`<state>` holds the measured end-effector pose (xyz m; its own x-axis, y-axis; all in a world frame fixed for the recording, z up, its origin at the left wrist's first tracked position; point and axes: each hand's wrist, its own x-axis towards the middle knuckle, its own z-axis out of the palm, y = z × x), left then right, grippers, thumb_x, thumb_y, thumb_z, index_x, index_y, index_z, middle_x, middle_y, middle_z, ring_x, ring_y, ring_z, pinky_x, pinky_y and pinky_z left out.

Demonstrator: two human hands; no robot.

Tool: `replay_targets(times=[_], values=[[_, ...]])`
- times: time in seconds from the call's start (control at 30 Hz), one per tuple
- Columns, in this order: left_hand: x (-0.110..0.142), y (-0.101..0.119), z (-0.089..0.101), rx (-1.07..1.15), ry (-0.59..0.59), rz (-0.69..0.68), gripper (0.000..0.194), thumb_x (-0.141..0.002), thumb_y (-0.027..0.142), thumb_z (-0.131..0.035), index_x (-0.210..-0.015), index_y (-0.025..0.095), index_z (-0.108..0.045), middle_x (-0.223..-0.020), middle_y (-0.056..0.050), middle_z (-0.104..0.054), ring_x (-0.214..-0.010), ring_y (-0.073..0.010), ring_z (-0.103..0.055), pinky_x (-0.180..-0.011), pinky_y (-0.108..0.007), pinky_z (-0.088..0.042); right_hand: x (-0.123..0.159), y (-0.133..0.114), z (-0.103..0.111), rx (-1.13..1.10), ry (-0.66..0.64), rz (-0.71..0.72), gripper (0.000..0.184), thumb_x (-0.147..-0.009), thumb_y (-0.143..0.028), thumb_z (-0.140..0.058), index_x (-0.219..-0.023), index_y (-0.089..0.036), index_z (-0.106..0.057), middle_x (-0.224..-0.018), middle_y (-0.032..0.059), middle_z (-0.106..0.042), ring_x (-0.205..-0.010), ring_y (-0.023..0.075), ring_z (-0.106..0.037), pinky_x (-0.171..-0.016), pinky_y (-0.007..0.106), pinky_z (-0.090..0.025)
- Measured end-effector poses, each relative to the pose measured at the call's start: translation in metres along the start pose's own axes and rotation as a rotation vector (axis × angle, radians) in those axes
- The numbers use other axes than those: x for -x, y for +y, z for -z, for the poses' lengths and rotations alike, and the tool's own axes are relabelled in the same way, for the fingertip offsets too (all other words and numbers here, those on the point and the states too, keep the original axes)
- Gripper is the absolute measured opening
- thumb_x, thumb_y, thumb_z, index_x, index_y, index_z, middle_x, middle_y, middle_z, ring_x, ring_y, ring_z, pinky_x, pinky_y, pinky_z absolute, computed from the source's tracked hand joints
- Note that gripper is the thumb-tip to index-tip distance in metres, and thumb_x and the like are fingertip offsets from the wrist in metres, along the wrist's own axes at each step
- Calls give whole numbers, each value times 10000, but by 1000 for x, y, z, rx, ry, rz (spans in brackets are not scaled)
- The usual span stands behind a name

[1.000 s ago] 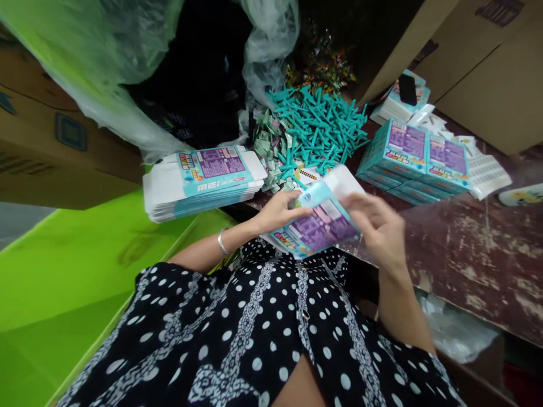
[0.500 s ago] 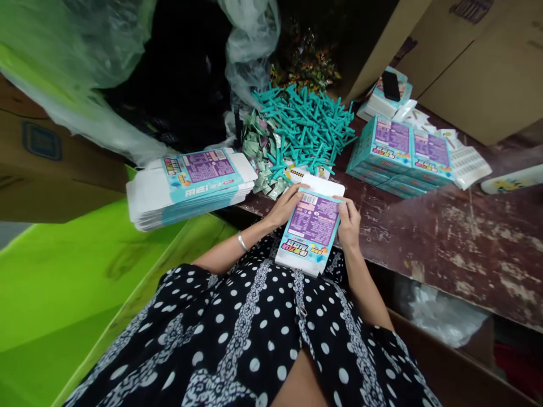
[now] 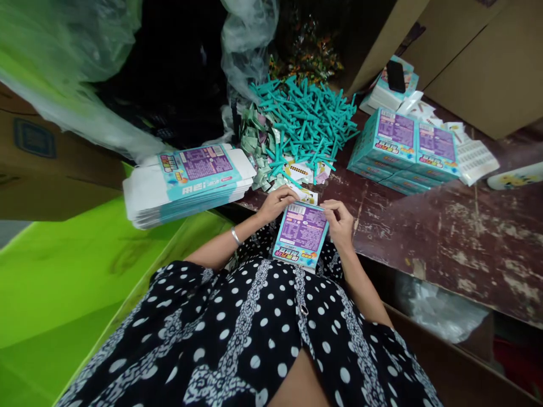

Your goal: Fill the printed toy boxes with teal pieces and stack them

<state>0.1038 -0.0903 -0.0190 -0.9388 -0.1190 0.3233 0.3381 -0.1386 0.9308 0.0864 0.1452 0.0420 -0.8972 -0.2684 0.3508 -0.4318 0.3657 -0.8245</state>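
A teal and purple printed carton (image 3: 303, 230) rests against my lap, its printed panel facing up. At its far left corner, my left hand (image 3: 278, 204) has its fingers closed on the edge. My right hand (image 3: 340, 221) pinches the far right corner with thumb and fingers. The white end flap no longer stands out beyond the far edge, and my fingers partly hide that edge. Just beyond the carton lie small printed cards (image 3: 306, 194) and a heap of teal plastic sticks (image 3: 307, 124). Green sachets (image 3: 257, 138) are piled left of the sticks.
Flattened cartons (image 3: 190, 175) are stacked on the left. Finished-looking boxes (image 3: 403, 147) stand on the worn brown table (image 3: 458, 237) at right. Behind them a phone (image 3: 396, 76) lies on more cartons. Cardboard boxes (image 3: 475, 68) and a clear plastic bag (image 3: 250, 45) edge the workspace.
The white far flap, sticking out before, has been folded down out of sight. Both hands have drawn slightly inward along the carton's far edge, and the carton looks a little lower.
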Motion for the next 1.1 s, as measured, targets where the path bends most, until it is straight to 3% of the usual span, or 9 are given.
replay_targets(times=[0.07,0.13,0.23,0.33,0.53,0.7,0.8,1.03,1.1], values=[[-4,11,10,-7,-103,67,566,-848,737,-797,-787,176,-753,-855,-67,-711,-839,-205,-642,-810,-355,-517,-5,-6,6,-41,-61,-60,485,-910,-699,-746,-757,-253,-636,-924,73,-765,-998,275,-728,-985,426,-578],[-7,22,17,35,-204,157,436,-817,596,-886,-820,174,-775,-873,-67,-739,-820,-190,-656,-801,-359,-529,-13,-14,13,-89,-153,-154,499,-841,-679,-842,-736,-238,-632,-947,69,-792,-931,245,-734,-916,384,-591],[-10,35,20,60,-288,179,315,-743,407,-965,-938,192,-841,-960,-81,-787,-867,-197,-695,-840,-387,-560,-27,-26,25,-111,-397,-227,412,-762,-566,-946,-966,-237,-806,-1158,76,-844,-1054,259,-774,-993,402,-601],[-9,42,15,-18,-244,115,233,-806,397,-928,-958,226,-886,-1015,-93,-799,-933,-216,-710,-865,-403,-571,-40,-33,34,-33,-553,-231,436,-836,-557,-892,-1166,-272,-884,-1234,62,-853,-1145,284,-782,-1091,458,-588],[-4,43,7,-101,-164,34,277,-982,484,-775,-979,236,-899,-995,-96,-808,-963,-227,-704,-891,-399,-567,-41,-31,36,12,-537,-200,502,-932,-711,-758,-1103,-267,-920,-1084,43,-873,-1029,263,-797,-990,406,-631],[9,36,22,-99,-417,-91,363,-978,504,-797,-1285,319,-853,-1291,-104,-805,-1222,-282,-719,-1144,-478,-545,-20,-27,41,111,-570,-56,619,-1066,-749,-560,-1333,-274,-854,-1321,81,-826,-1269,301,-761,-1148,465,-576],[15,30,30,-97,-483,-113,439,-950,459,-840,-1375,353,-815,-1348,-104,-794,-1270,-310,-710,-1197,-524,-525,-7,-23,41,194,-571,89,582,-1134,-673,-470,-1420,-292,-806,-1398,85,-792,-1289,295,-750,-1149,471,-577],[18,19,31,-27,-430,13,428,-899,499,-880,-1263,274,-856,-1270,-112,-816,-1160,-284,-752,-1084,-471,-597,7,-14,32,319,-530,186,545,-1143,-605,-487,-1563,-313,-676,-1459,108,-729,-1342,322,-705,-1167,522,-573],[18,19,29,25,-346,47,433,-869,524,-904,-1205,254,-863,-1248,-107,-820,-1112,-272,-762,-1001,-430,-628,8,-13,33,245,-497,153,676,-1089,-639,-592,-1681,-317,-534,-1561,129,-657,-1406,348,-663,-1202,553,-550]])
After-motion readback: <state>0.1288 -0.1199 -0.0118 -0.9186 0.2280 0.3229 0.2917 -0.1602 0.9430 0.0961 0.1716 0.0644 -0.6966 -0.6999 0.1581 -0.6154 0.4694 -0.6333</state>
